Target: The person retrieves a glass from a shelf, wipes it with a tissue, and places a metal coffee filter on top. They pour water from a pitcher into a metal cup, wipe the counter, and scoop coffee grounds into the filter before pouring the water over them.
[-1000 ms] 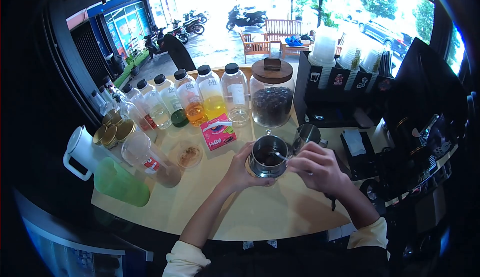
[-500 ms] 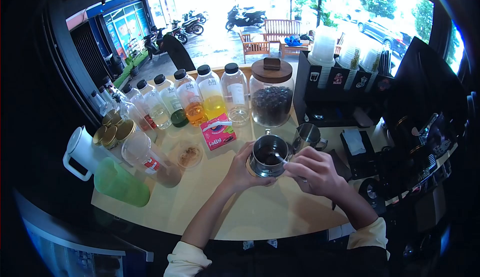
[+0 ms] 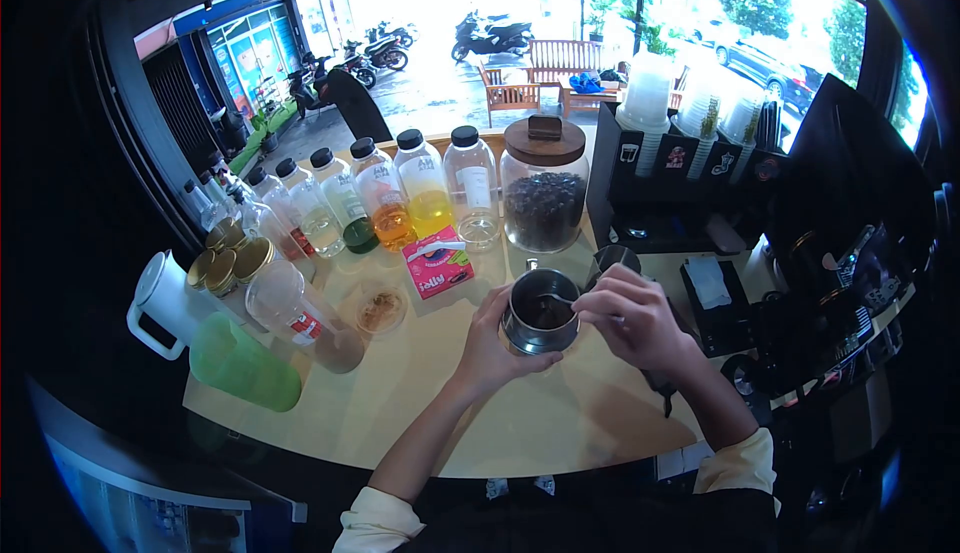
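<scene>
My left hand (image 3: 489,345) is wrapped round the left side and front of a metal cup (image 3: 541,335) with dark contents. In my right hand (image 3: 637,321), a thin metal spoon (image 3: 562,299) is pinched, its end dipping into the cup from the right. Behind my right hand stands a second metal cup (image 3: 612,257), partly hidden by the fingers. Just left of the held cup lies a pink jelly box (image 3: 438,265) with a white spoon on top. A large glass jar (image 3: 543,203) with a wooden lid and dark contents is behind the cup.
Black-capped bottles (image 3: 427,193) line the back edge. At the left are a green pitcher (image 3: 243,363), a white jug (image 3: 165,303), a clear brown-filled container (image 3: 305,318) and a small round dish (image 3: 381,310). A black cup holder (image 3: 680,168) stands back right.
The spoon and my right hand's fingers have moved slightly up in the view, with the spoon now lying flatter. The held cup is tipped a little differently, showing more of its inside.
</scene>
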